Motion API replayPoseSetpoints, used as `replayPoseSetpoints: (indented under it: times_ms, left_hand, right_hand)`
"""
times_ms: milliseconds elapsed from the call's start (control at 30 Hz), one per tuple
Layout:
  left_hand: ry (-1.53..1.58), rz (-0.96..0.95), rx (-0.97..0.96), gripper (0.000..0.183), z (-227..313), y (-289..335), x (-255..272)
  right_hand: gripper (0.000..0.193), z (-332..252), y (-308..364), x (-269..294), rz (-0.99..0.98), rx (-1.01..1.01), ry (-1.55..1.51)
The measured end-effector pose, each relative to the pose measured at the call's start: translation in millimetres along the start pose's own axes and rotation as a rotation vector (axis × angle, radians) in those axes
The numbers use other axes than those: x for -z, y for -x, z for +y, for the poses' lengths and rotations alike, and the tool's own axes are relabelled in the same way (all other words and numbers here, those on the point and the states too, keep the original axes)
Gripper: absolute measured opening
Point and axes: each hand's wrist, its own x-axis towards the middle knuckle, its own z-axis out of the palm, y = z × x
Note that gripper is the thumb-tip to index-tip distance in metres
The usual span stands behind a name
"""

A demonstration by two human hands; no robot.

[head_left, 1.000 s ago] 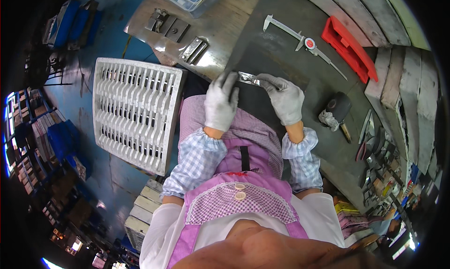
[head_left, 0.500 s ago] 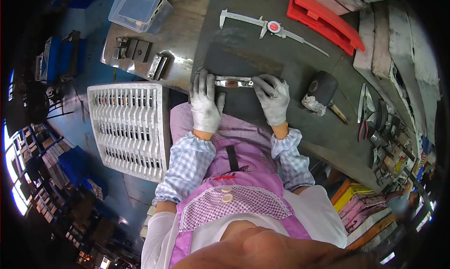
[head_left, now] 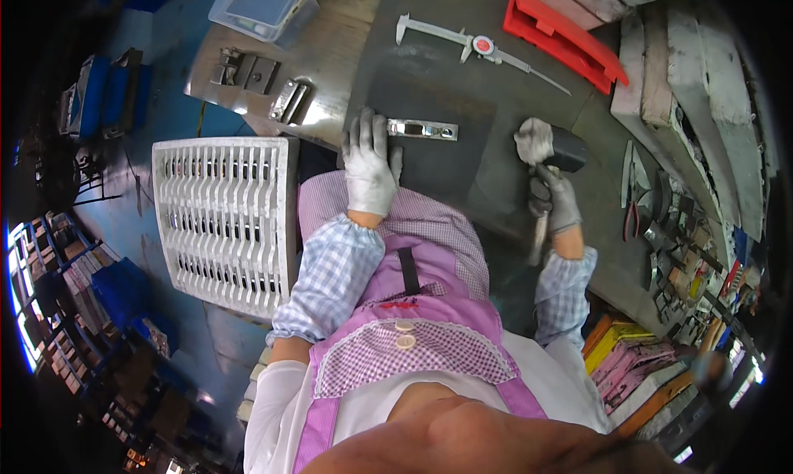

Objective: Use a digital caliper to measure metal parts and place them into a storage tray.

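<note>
Half a second ago both my hands are on the metal strip [head_left: 423, 130]; at this inspection only my left hand [head_left: 369, 173] remains by it. The strip lies flat on the dark plate [head_left: 446, 167] atop the bench [head_left: 413, 73], with its right end now free. My left fingers are stretched out and closed on nothing, laid just beside the strip's left end; whether the fingertips press on it I cannot tell. My right hand [head_left: 563, 201] has moved away to the right and is now wrapped around the mallet [head_left: 568, 149], gripping its handle near the head. The mallet has turned from its earlier lie: its pale wrapped end points left, toward the strip, and the handle runs toward me. Whether the head is off the bench is not clear. In my judgement, the change means handling of the strip gives way to tool work, with the left hand alone placed to steady it. The caliper [head_left: 483, 45] and red case [head_left: 570, 46] remain beyond, untouched.
</note>
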Motion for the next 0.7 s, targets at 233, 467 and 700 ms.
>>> replayPoseSetpoints:
  times_ms: [233, 467, 700]
  left_hand:
    - [0.048, -0.049, 0.000, 0.068, -5, 5, 1]
    - [-0.039, -0.045, 0.014, 0.071, 1, 3, 4]
    - [-0.014, -0.062, -0.042, 0.067, 0, 1, 9]
  right_hand:
    - [0.031, -8, 23, -191, -0.023, 1.083, 1.161]
    - [0.034, -22, 28, -131, 0.584, 0.820, 1.596]
    - [0.037, 15, -12, -112, 0.783, 1.225, 1.545]
